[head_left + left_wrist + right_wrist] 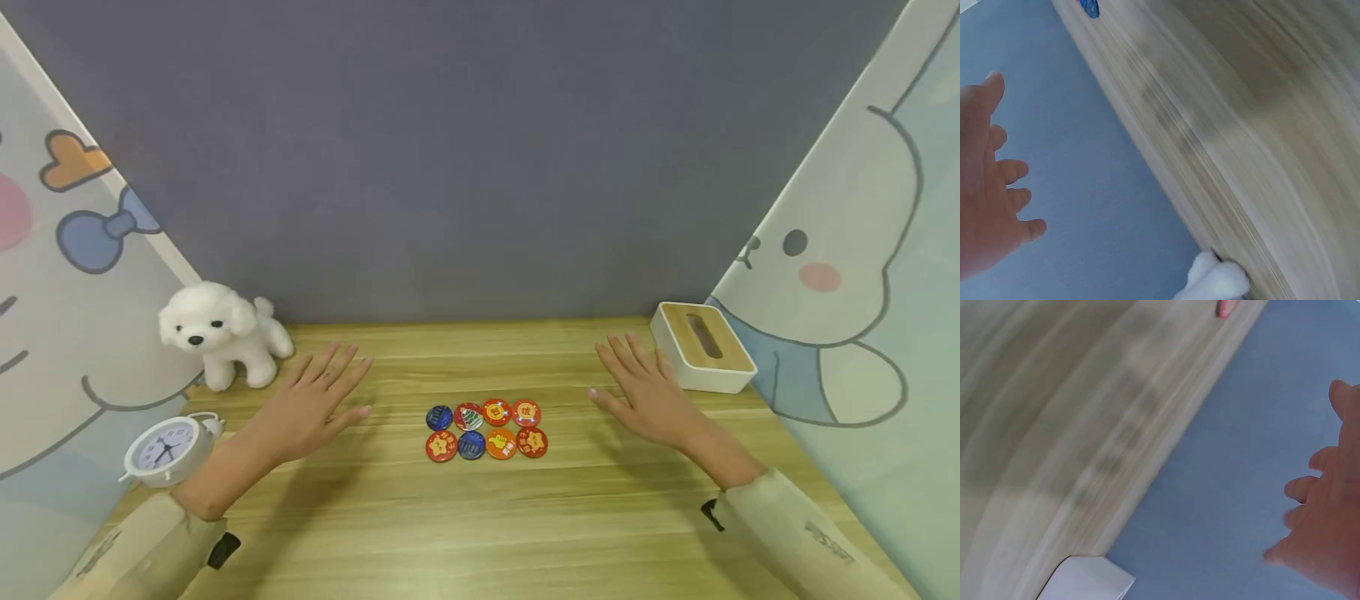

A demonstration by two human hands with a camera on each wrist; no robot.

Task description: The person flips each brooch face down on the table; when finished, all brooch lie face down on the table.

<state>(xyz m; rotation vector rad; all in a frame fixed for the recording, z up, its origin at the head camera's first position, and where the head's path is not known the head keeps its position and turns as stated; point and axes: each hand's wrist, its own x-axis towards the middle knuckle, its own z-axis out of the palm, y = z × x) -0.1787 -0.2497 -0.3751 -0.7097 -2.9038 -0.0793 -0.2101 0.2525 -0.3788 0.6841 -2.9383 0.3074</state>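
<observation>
The left hand (318, 408) and the right hand (645, 400) are both free of any object, fingers spread and fairly straight, and they appear to hang over the table (480, 517), since their shadows fall on it. Between them, well apart from either, lie the eight badges (495, 435) in two close rows of four. Because the badges sit so near one another, a fingertip coming down on one could nudge its neighbours and break up the rows; being thin and flat, they might also slide away from a finger rather than lift. Just beyond the right hand's outer side stands the box (705, 346), which a sideways sweep of that hand could knock. Past the left hand's outer side stands the dog (225, 333), probably light enough to topple if brushed. Closest to trouble seems the clock (168, 452), beside the left wrist; whether they touch cannot be told, but drawing that arm back carelessly could tip it, with the loose sleeve (142, 542) perhaps catching it.
</observation>
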